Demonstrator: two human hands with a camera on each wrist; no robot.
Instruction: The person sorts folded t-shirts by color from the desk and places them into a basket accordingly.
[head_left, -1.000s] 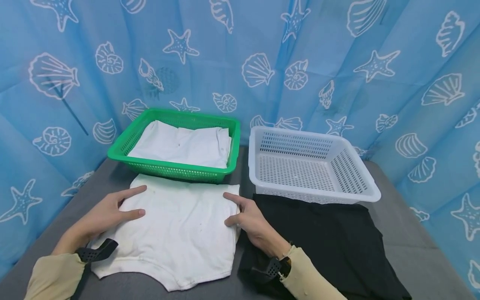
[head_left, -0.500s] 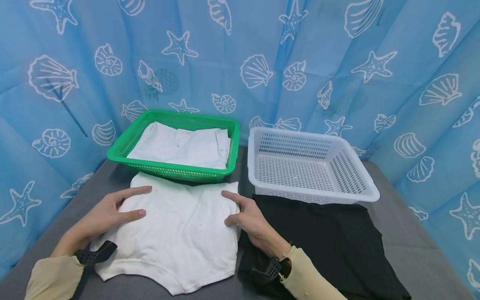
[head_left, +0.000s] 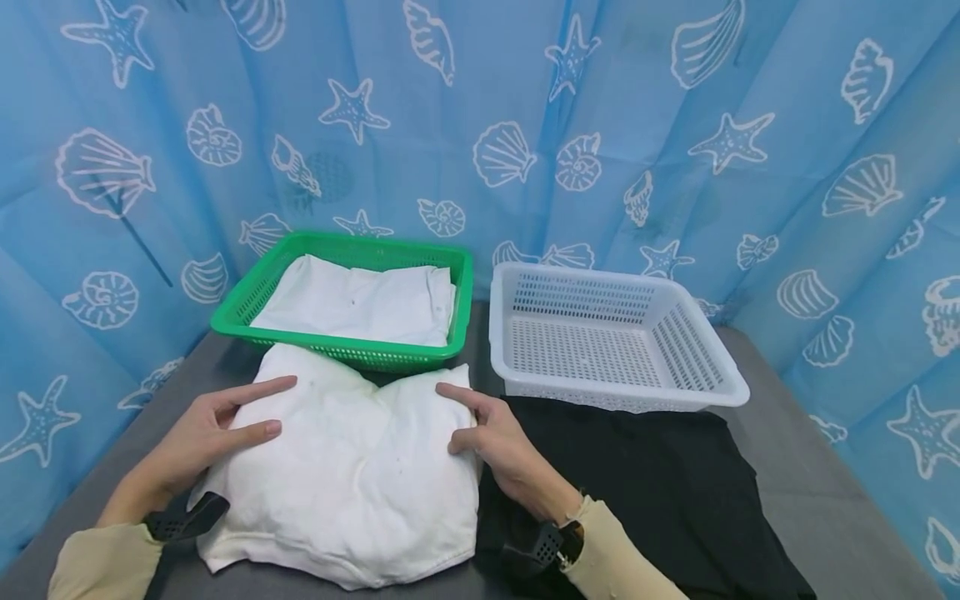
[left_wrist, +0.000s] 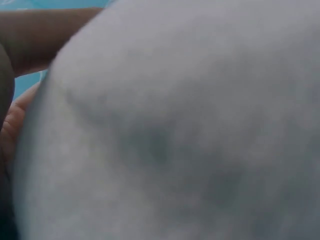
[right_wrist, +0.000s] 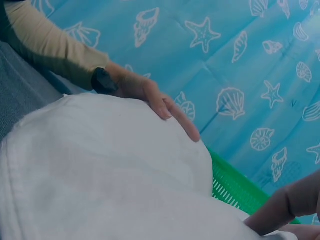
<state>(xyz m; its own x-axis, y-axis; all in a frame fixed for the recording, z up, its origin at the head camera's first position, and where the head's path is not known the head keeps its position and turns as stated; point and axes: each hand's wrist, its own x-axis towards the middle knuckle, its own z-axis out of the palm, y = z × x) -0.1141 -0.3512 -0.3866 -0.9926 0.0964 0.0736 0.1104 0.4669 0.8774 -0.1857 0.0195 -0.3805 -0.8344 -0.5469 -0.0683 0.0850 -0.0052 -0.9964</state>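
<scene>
A folded white shirt (head_left: 352,475) bulges up between my two hands, its back edge sagging in the middle. My left hand (head_left: 197,437) grips its left side, thumb and index finger on top and the other fingers hidden underneath. On the right side my right hand (head_left: 504,442) holds it the same way. In the left wrist view the white cloth (left_wrist: 175,125) fills most of the picture. The right wrist view shows the left hand (right_wrist: 145,92) across the raised cloth, and a finger of the right hand (right_wrist: 287,207) at the lower right.
Behind the shirt stands a green basket (head_left: 341,342) with folded white cloth (head_left: 360,300) inside. To its right is a white basket (head_left: 622,392). A black garment (head_left: 637,492) lies on the grey surface (head_left: 832,500) at right. A blue seashell curtain (head_left: 420,108) hangs behind.
The shirt has gone from lying flat to puffed up, its front edge drawn in and its back edge dipping. Both hands keep their hold nearly in place. The head view has tilted slightly upward.
</scene>
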